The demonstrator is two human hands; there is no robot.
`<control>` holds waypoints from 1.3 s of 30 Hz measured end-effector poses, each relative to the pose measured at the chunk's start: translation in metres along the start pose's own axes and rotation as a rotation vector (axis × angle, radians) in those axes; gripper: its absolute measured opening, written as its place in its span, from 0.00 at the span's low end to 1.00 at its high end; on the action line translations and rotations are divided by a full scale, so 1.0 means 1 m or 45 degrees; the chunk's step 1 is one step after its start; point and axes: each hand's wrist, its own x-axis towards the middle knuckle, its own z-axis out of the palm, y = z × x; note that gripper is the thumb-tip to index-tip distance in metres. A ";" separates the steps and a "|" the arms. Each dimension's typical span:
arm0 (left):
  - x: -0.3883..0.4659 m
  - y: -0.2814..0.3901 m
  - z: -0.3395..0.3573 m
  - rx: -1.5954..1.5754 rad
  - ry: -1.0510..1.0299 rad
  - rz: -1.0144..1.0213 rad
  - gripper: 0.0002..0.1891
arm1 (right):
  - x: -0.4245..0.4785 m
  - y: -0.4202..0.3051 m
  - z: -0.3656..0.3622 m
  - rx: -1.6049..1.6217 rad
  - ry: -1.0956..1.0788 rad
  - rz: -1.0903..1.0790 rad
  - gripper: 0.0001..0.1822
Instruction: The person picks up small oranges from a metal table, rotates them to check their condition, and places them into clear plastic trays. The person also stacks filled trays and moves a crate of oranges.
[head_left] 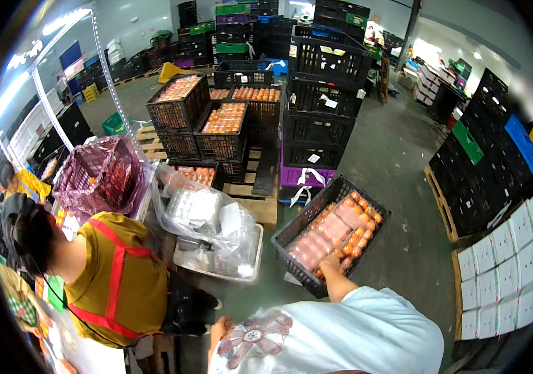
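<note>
A black plastic crate (289,232) lies before me on my right, tilted in view. Inside are rows of orange-red, tomato-like fruit (364,212) in clear packaging, and several pale pink-topped packs (334,229). My right hand (332,262) reaches over the crate's near end, its fingers down among the packed fruit. Whether they grip a pack is hidden. My left hand (220,326) hangs low beside my pale shirt, mostly covered by it; its fingers look curled, and what it holds, if anything, is not visible.
At my left stands a co-worker (117,276) in mustard clothing with red straps. A white tub (217,276) with plastic-wrapped trays sits between us. Ahead rise a tall black crate stack (322,98) and filled crates on wooden pallets (266,208). White cartons (504,262) stand right.
</note>
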 end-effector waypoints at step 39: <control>-0.118 0.088 0.080 -0.172 0.334 -0.306 0.14 | 0.001 -0.030 -0.060 -1.676 -0.625 -2.167 0.34</control>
